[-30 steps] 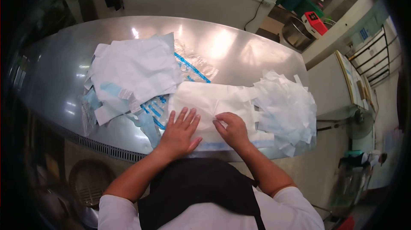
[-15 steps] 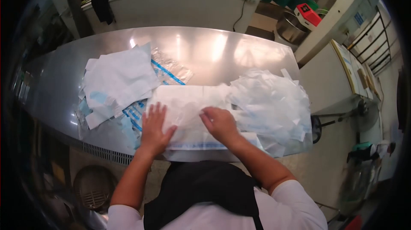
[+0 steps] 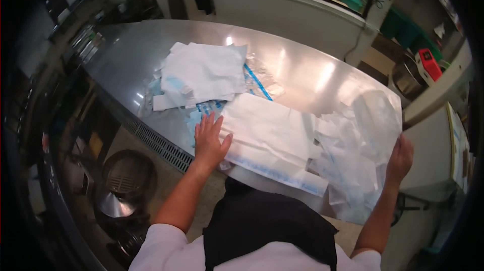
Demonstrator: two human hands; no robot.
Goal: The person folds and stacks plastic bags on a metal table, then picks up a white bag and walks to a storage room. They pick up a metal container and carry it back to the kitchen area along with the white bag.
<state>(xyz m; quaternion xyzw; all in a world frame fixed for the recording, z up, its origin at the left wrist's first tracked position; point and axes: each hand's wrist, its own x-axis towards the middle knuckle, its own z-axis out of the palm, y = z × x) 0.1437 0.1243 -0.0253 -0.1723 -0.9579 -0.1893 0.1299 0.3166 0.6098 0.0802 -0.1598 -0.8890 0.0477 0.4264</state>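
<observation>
Left hand (image 3: 209, 145) is sitting spread at your bag stack (image 3: 269, 132). Right hand (image 3: 401, 159), can't tell grip, is touching loose bags (image 3: 345, 145) to its right.

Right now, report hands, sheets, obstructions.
Left hand spread, at stack's left edge. Right hand at sheet's edge over pile, grip unclear. No obstruction seen.

- Flat stack (image 3: 264, 127): on my feed I log white, with a blue printed band along its near edge.
- Loose pile (image 3: 348, 145) at right: translucent white, faint blue marks.
- Left-hand sheets (image 3: 206, 71): white, pale blue patch.
- Clear wrapper (image 3: 274, 85): I note 1 bright blue stripe.
- Table (image 3: 302, 64): silver-grey.
- Apron (image 3: 262, 225): plain black.
- Sleeve (image 3: 164, 243): white.
- Machine head (image 3: 429, 64): I read red.
- Grille (image 3: 161, 142): rows of slots.
</observation>
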